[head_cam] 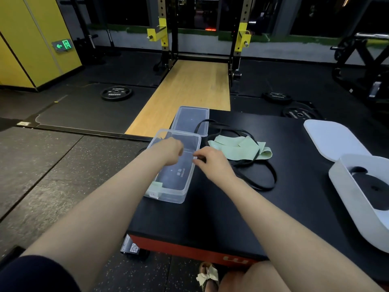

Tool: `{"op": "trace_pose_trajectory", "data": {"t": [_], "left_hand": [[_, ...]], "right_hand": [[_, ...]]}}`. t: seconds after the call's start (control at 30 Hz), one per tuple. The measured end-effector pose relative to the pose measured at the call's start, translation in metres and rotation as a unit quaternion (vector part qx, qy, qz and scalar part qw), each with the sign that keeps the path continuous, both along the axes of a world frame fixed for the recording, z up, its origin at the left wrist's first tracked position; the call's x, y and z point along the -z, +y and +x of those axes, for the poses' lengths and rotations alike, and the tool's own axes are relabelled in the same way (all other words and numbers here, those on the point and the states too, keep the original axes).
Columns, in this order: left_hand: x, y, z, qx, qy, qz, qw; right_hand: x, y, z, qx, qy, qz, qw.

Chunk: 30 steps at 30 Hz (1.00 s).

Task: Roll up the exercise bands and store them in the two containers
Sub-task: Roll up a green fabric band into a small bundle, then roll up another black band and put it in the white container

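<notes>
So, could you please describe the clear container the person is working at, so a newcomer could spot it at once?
Find the black-topped platform with the red side in the foreground. At its left edge sits a clear plastic container, with the left hand over it and the right hand at its rim. Unlike the flat clear lid just beyond it, it is deep-walled; the white container stands far right.

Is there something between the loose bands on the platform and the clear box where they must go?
Nothing visible: the pale green flat band lies right of the clear plastic box, whose top is open, lid off.
</notes>
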State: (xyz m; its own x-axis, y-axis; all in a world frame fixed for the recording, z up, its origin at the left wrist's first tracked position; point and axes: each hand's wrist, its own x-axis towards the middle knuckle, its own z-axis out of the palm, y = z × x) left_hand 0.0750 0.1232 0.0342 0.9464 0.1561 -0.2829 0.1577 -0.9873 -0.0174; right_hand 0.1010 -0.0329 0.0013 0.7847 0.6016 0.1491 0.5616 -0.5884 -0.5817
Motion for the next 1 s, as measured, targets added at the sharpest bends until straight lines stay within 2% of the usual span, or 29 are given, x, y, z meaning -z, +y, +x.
{"op": "trace_pose_trajectory", "data": {"t": [0.1,0.17,0.27,0.33,0.43,0.53,0.63,0.73,0.83,0.9,1.0], "left_hand": [[0.001,-0.016,0.012,-0.033,-0.125,-0.098,0.987],[-0.001,-0.031,0.017,-0.052,-0.189,-0.205,0.959],[0.006,-0.054,0.028,-0.106,-0.188,-0.371,0.903],[0.017,-0.067,0.036,-0.144,-0.152,-0.429,0.879],[0.034,-0.085,0.045,-0.146,-0.082,-0.411,0.896],[0.047,-0.097,0.049,-0.133,-0.015,-0.373,0.918],[0.058,-0.099,0.049,-0.145,0.022,-0.356,0.923],[0.066,-0.099,0.045,-0.170,0.013,-0.369,0.914],[0.066,-0.104,0.038,-0.200,-0.018,-0.418,0.886],[0.062,-0.111,0.032,-0.225,-0.037,-0.472,0.852],[0.059,-0.124,0.025,-0.254,-0.049,-0.548,0.795]], "right_hand": [[0.013,-0.021,0.019,0.058,0.020,-0.001,0.998],[0.025,-0.031,0.034,0.092,0.023,-0.027,0.995],[0.037,-0.042,0.050,0.127,0.028,-0.080,0.988],[0.043,-0.045,0.057,0.125,0.034,-0.117,0.985],[0.050,-0.046,0.063,0.106,-0.008,-0.201,0.974],[0.053,-0.049,0.066,0.095,-0.043,-0.221,0.970],[0.053,-0.058,0.064,0.107,0.004,-0.162,0.981],[0.049,-0.073,0.057,0.135,0.062,-0.086,0.985],[0.039,-0.090,0.046,0.135,0.114,-0.019,0.984],[0.032,-0.101,0.038,0.138,0.148,0.011,0.979],[0.024,-0.119,0.031,0.111,0.174,-0.004,0.978]]}}
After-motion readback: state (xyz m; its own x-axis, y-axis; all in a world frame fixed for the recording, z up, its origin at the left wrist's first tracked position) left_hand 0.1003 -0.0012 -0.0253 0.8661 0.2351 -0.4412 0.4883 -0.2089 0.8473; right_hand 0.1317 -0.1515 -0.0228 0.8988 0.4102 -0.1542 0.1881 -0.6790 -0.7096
